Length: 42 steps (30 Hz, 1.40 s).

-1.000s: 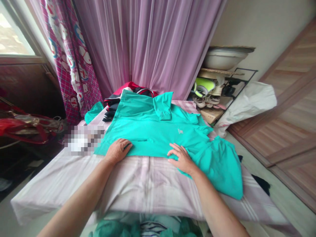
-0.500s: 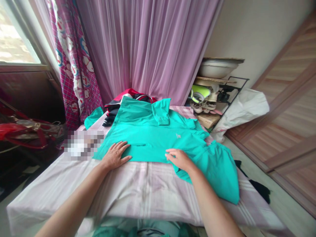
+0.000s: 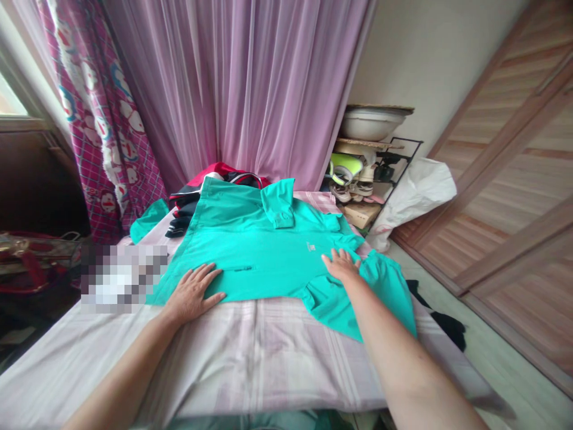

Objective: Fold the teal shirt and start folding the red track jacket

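Jacket (image 3: pixel 268 251) lies under left hand (image 3: pixel 193 292) and right hand (image 3: pixel 342 264), each grip spread, logo (image 3: pixel 311 246) illegible.

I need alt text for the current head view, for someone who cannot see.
A person's left hand lies flat on a teal garment spread over a plaid cloth; the right hand is near the garment's logo. Dark and red clothes lie behind, before a purple curtain.

Soft daylight is reaching us from the left-hand window (image 3: pixel 9 101).
Shadow is pooling beneath; the wardrobe (image 3: pixel 505 197) is blurring rightward; pixel blocks (image 3: pixel 120 280) are masking one patch.
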Motion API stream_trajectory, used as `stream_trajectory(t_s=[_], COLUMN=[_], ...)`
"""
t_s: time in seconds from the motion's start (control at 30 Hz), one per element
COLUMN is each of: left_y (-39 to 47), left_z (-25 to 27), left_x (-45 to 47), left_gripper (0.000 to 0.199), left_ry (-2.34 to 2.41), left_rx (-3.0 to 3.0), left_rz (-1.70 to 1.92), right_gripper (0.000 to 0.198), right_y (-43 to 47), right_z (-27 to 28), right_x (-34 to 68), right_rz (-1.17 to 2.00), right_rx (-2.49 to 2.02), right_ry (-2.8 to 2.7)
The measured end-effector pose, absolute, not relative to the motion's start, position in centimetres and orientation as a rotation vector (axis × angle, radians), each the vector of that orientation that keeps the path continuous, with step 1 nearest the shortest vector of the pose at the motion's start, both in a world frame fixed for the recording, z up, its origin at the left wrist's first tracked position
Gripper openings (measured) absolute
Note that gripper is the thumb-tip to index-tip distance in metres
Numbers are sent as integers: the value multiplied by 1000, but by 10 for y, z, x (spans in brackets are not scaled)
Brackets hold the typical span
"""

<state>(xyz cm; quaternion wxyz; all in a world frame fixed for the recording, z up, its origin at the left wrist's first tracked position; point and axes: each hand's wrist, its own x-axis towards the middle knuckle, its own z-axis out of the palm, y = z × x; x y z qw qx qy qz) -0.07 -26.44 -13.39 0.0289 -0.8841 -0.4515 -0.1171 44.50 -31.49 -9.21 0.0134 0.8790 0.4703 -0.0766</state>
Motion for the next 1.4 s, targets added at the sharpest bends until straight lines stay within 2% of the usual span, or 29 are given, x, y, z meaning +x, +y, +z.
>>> stream_trajectory(t_s=[0.13,0.27,0.33,0.43,0.6,0.7,0.83,0.97,1.07,1.23,1.4], left_y=[-263,-262,-262,-262,-263,-264,-266,-270,-267,-253,-226], left_z=[-138,-141,-143,-144,-142,-139,-137,-131,-116,-89,-96], left_x=[-3,-6,-8,-9,-9,-8,-6,-3,2,45,130], left_gripper=[72,71,69,68,71,71,70,70,61,58,60], left_ry=[-1356,-1320,-1295,-1274,-1306,-1329,-1346,-1401,-1506,-1566,-1366], left_rx=[-2709,-2695,-2688,-2678,-2718,-2736,-2742,-2747,-2776,-2827,-2938], left_rz=[-398,-403,-420,-442,-401,-391,-376,-362,-360,-380,-388], right_gripper=[65,60,59,62,62,62,60,60,59,57,57], right_y=[-307,-279,-271,-274,-285,-281,-275,-278,-280,-280,-281], right_z=[-84,-86,-93,-108,-113,-101,-93,-104,-110,-116,-125], right_x=[453,428,432,464,500,475,420,389,385,387,389], right_rz=[-164,-32,-62,-125,-27,-26,52,-169,-178,-92,-19], right_rx=[2774,2547,2401,2497,2647,2710,2576,2362,2343,2354,2322], right_ry=[1447,1920,2043,1808,1637,1662,2042,2105,2063,2075,2160])
